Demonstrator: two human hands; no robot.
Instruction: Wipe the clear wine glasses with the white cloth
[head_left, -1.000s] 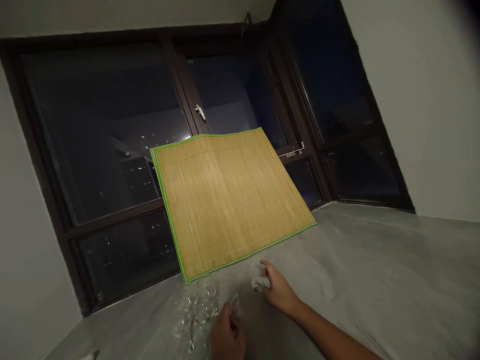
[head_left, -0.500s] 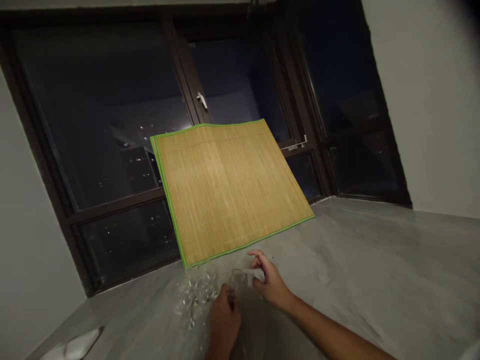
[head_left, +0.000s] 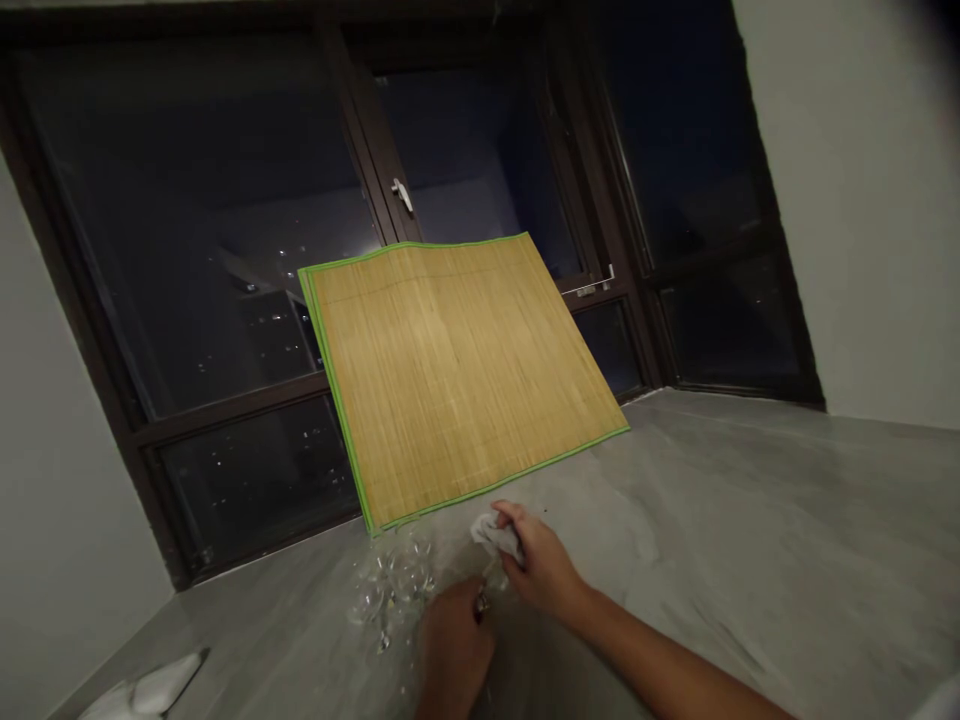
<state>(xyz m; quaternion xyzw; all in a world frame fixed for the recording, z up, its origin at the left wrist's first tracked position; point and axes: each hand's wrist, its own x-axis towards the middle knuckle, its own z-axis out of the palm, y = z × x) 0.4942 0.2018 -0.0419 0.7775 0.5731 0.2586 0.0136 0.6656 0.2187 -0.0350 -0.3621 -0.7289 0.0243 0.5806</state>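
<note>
Bamboo, edged in green: the mat (head_left: 457,375) leans against the dark window (head_left: 202,250), its foot on the grey ledge (head_left: 750,540). Just below the mat's lower left corner stand clear glasses (head_left: 394,585) (hard to count in this light). Right of them, the right hand (head_left: 541,566) pinches a crumpled white cloth (head_left: 495,535); the left hand (head_left: 454,645) is curled around a glass (head_left: 484,590), barely visible.

High-rise home at night: dark window (head_left: 225,250), grey stone sill (head_left: 750,540).
</note>
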